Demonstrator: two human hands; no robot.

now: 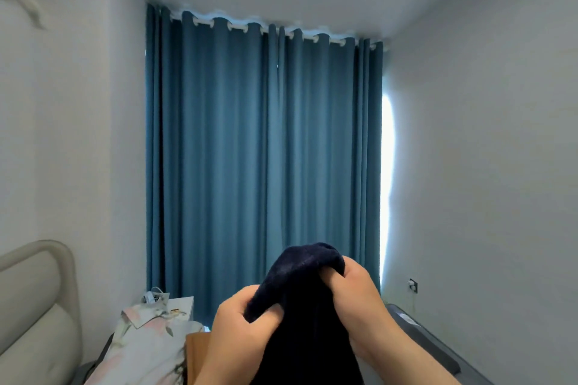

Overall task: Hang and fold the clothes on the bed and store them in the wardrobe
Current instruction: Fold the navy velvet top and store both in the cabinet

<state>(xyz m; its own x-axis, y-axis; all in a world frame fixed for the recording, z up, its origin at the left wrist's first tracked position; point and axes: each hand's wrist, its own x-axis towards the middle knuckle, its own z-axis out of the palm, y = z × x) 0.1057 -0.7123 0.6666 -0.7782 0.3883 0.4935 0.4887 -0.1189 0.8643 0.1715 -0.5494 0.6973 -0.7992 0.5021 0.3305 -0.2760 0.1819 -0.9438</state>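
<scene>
Blue curtain (262, 147) fills far wall. Headboard (34, 306) near left, floral garment (147, 344) heaped beside it. Dark navy garment (300, 322) held up, centre near, hanging below frame. Left hand (240, 325) and right hand (356, 294) both bunch its top edge in curled fingers. Judgement: find shoulder seams, shake flat before hanging or folding.

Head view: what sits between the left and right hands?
In the head view, the dark navy garment bunches between left hand and right hand; both grip it.
</scene>
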